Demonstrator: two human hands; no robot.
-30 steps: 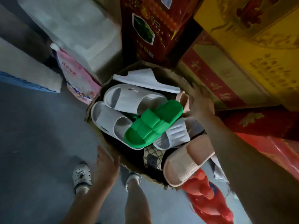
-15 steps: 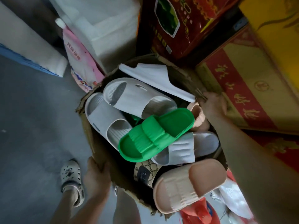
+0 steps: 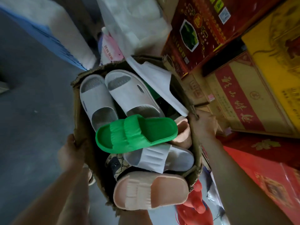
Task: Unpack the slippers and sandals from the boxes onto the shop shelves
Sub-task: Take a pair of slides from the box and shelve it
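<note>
A worn cardboard box (image 3: 78, 117) full of slippers hangs between my two hands, close under the camera. My left hand (image 3: 71, 153) grips its left wall. My right hand (image 3: 203, 125) grips the right rim. On top lies a green slipper (image 3: 136, 133). Two grey slippers (image 3: 100, 99) lie side by side behind it, a white one (image 3: 159, 83) leans at the back right, another grey one (image 3: 162, 158) lies below the green one, and a pink slipper (image 3: 151, 190) pokes over the near edge. A patterned sandal (image 3: 115, 164) shows partly underneath.
Red and yellow printed cartons (image 3: 243, 88) are stacked close on the right. White sacks (image 3: 133, 25) and a pink package (image 3: 110, 51) stand behind the box. Grey floor (image 3: 32, 111) spreads to the left. Red plastic bags (image 3: 193, 210) lie below on the right.
The box has come up toward the camera and turned slightly. Both hands keep their hold on its sides. My feet have dropped out of sight behind it.
</note>
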